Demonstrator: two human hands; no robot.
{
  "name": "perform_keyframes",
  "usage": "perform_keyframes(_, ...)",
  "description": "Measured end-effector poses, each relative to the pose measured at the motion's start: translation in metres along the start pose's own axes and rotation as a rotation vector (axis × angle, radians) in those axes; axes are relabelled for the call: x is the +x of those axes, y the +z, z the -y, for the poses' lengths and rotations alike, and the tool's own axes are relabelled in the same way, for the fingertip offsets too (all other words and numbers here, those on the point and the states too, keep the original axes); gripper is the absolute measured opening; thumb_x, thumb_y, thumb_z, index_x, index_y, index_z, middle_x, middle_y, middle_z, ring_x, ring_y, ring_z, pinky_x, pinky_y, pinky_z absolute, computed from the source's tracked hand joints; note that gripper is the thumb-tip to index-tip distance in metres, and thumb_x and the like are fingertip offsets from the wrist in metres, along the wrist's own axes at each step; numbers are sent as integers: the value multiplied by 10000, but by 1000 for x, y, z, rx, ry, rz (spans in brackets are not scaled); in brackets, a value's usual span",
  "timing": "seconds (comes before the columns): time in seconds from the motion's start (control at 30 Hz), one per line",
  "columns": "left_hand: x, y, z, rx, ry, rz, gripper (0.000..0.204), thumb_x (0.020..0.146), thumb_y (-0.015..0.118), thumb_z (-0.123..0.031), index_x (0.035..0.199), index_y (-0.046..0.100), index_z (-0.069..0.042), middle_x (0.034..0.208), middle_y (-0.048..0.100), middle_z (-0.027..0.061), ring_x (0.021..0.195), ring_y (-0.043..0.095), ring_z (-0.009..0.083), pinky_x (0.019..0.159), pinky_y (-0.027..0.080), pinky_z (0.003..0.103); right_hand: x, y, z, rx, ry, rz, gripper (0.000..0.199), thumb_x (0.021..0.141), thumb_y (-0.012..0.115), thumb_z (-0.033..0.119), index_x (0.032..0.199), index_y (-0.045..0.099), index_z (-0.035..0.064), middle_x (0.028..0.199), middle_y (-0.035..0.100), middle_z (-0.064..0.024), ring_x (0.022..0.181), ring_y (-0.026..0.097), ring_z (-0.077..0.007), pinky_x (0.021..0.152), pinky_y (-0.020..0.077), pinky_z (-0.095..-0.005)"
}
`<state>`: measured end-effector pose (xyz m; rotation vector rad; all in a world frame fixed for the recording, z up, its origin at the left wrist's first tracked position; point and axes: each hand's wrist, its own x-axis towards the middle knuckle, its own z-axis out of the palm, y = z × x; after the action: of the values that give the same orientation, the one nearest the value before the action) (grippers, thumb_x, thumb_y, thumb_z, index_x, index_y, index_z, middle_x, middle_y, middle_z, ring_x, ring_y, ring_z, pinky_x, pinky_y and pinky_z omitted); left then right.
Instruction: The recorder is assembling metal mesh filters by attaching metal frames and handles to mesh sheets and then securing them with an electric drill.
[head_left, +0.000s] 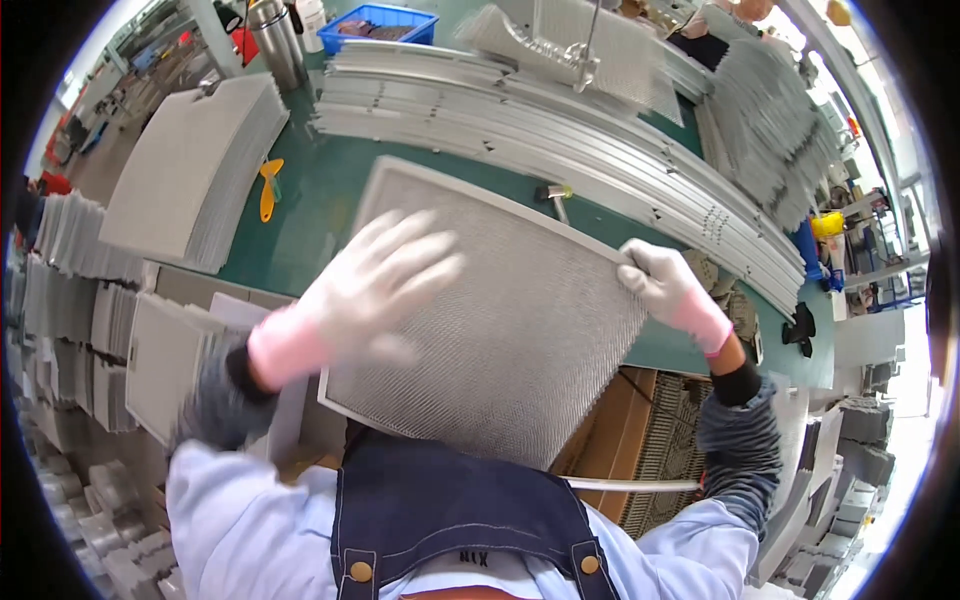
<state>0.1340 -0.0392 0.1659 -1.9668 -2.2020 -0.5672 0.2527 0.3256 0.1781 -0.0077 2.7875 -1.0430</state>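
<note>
Grey mesh panel (partly white-framed), askew, overhanging table

The counter is green. On its left side stands a stack of panels, with an orange scraper just beside it. Long metal rails lie in rows across the far half, a hammer near their closer edge. A flask and a blue tray sit at the far left. A mesh panel juts past the near edge.
</note>
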Motion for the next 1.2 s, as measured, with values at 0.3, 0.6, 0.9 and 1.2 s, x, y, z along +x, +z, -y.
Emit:
perform_keyframes(0.3, -45, 81, -57, 330, 14, -243, 376, 795, 603, -183, 1169, 622, -210, 1247, 567, 46, 1189, 531, 263, 1051, 373, 575, 48, 12, -47, 555, 21, -353, 270, 944, 606, 158, 1106, 592, -58, 938, 621, -2, 860, 529, -75, 797, 440, -234)
perform_keyframes(0.6, -134, 4, -13, 396, 95, -336, 239, 802, 608, -157, 1038, 637, -134, 1119, 614, 85, 1080, 613, 256, 969, 500, 442, -41, 28, 66, -235, -318, -104, 904, 642, 832, 140, 1394, 374, -66, 1271, 550, -280, 1193, 558, -382, 974, 469, -400)
perform_keyframes(0.9, -81, 28, 39, -63, 31, -578, 336, 802, 675, -82, 1137, 663, -76, 1094, 663, 87, 996, 644, 242, 848, 533, 343, -8, 8, 31, -199, -474, -479, 342, 694, 577, -105, 1016, 642, -10, 996, 655, -145, 963, 642, -275, 890, 510, -327)
perform_keyframes(1.2, -83, -71, -8, -1071, -643, -583, 351, 832, 731, -171, 1126, 654, 4, 872, 639, -28, 744, 551, 54, 680, 466, 230, -28, -23, 100, 470, -380, -355, 440, 874, 691, 292, 1166, 626, -31, 1028, 652, -47, 985, 611, -148, 926, 452, -277)
